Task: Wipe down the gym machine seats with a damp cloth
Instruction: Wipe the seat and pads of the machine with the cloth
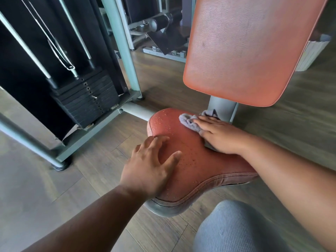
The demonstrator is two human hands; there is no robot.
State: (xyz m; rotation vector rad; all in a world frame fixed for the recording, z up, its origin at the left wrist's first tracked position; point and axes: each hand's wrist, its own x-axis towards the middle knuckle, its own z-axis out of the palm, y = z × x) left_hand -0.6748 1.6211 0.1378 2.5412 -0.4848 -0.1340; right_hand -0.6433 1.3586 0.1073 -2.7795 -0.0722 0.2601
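Note:
A reddish-brown padded seat (pixel 196 160) of a gym machine fills the middle of the view, dotted with water drops. My right hand (pixel 220 135) lies flat on a crumpled grey cloth (pixel 189 120) and presses it onto the far part of the seat, close to the grey post. My left hand (pixel 152 164) rests on the seat's left edge with its fingers spread, holding nothing. The matching backrest pad (pixel 245 50) rises behind the seat at the upper right.
A black weight stack (pixel 87 99) with chrome guide rods stands at the left inside a pale grey steel frame (pixel 125 51). The frame's base bar (pixel 134 110) runs to the seat. More machines stand behind. Wood-look floor (pixel 101 160) lies around; my knee (pixel 236 228) is at the bottom right.

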